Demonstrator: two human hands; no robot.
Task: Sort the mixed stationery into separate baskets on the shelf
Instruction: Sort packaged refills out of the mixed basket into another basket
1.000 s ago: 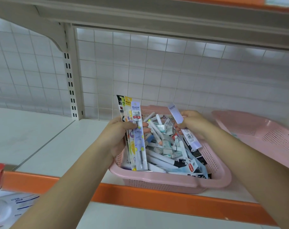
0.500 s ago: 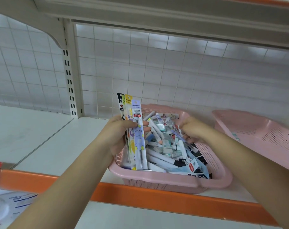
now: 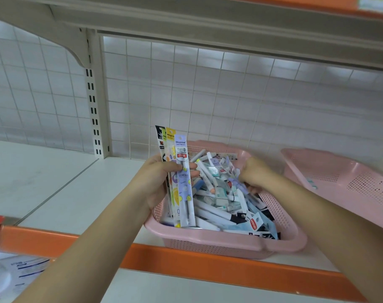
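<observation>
Mixed stationery (image 3: 219, 193) is lying heaped in a pink basket (image 3: 230, 243) on the shelf (image 3: 55, 182); the left hand (image 3: 162, 178) is clasping pen-refill packs (image 3: 183, 160) upright in its grip, the right hand (image 3: 255, 173) is burrowing in, grip unreadable. Next, seemingly: pulling another matching pack.

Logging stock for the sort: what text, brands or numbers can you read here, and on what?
"bitoon": top of the lavender pack held by the left hand.
"可擦": red label on that pack.
"LEMONS": its middle.
Yellow pack, black pack and the packs in the pink basket: print too small or blurred to read.
</observation>
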